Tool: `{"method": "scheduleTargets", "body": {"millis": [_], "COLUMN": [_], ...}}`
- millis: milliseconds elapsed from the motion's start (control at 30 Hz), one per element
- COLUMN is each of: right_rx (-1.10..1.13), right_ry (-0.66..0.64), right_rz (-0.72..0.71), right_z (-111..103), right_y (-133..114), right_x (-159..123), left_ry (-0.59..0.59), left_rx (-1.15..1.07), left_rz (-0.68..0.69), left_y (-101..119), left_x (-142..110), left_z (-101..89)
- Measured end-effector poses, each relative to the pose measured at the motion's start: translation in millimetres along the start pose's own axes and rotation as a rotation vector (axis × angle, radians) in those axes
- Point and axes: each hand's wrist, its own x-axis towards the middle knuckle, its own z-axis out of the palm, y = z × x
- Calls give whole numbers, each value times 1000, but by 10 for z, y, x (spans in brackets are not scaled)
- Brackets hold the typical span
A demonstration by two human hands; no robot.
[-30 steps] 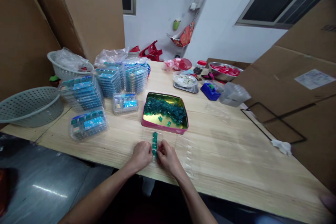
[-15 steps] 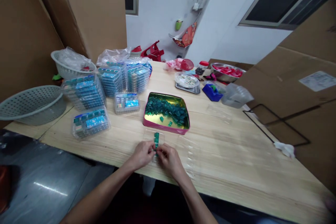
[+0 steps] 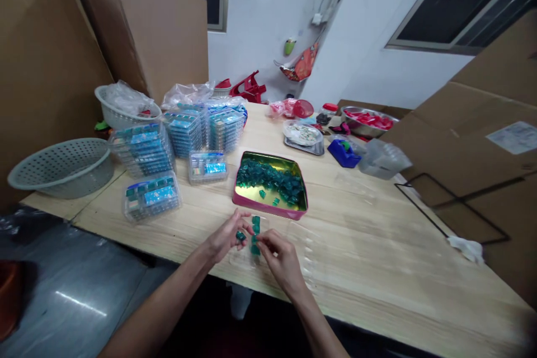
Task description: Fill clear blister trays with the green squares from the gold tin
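Near the table's front edge lies a clear plastic tray [image 3: 239, 258] with a column of translucent green plastic pieces [image 3: 255, 225] in one narrow slot. My left hand [image 3: 229, 236] is cupped at the tray's left side, with a few loose green pieces [image 3: 240, 236] held in its curled fingers. From the right, my right hand [image 3: 279, 254] reaches over the column, thumb and fingertips pinched at a green piece in its middle. Just beyond the hands is a pink-rimmed tin [image 3: 268, 210], gold inside, with a heap of the same green pieces [image 3: 272, 176].
An open clear plastic lid [image 3: 304, 246] lies right of the tray. Filled clear cases [image 3: 153, 198] and tall stacks of them [image 3: 142, 148] stand at left, beside a grey basket [image 3: 62, 170]. A blue tape dispenser [image 3: 344, 154] and a steel bowl [image 3: 364, 128] are far right.
My left hand has drawn back slightly left from the column and opened out, showing loose green pieces in it. My right hand stays pinched at the column. The view has shifted a little.
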Motion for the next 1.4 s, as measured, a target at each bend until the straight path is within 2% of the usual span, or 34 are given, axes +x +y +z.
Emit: {"method": "scheduleTargets", "body": {"millis": [67, 167, 267, 333, 433, 500, 600, 767, 900, 1100, 1267, 1333, 1400], "right_rx": [51, 0, -118, -111, 84, 328, 669, 871, 912, 957, 937, 885, 767], "right_ry": [-11, -25, -54, -78, -61, -36, -55, -58, -34, -133, -199, -197, -183], "right_rz": [-19, -42, -44, -15, 120, 262, 437, 494, 490, 566, 597, 588, 566], "right_z": [-7, 5, 33, 47, 37, 7, -42, -60, -69, -115, -120, -113, -92], "right_y": [-150, -332, -380, -341, -230, -158, -104, -134, -167, -145, -75, -44, -1], "right_x": [42, 91, 115, 120, 115, 106, 89, 66, 57, 49, -3, -45, -101], "left_ry": [10, 79, 98, 90, 107, 98, 40, 20, 13, 85, 52, 47, 81], "left_rx": [-36, 71, 227, 256, 114, 28, 15, -50, -75, -79, -75, -17, 205], "left_rz": [15, 61, 106, 133, 149, 151, 162, 150, 185, 103, 71, 52, 44], "left_y": [21, -1, -41, -56, -56, -51, -58, -87, -83, -101, -142, -189, -255], "left_x": [-12, -26, -49, -64, -79, -85, -89, -78, -72, -44, -57, -69, -72], "left_z": [77, 180, 233, 237, 205, 169, 125, 103, 101, 105, 139, 139, 127]}}
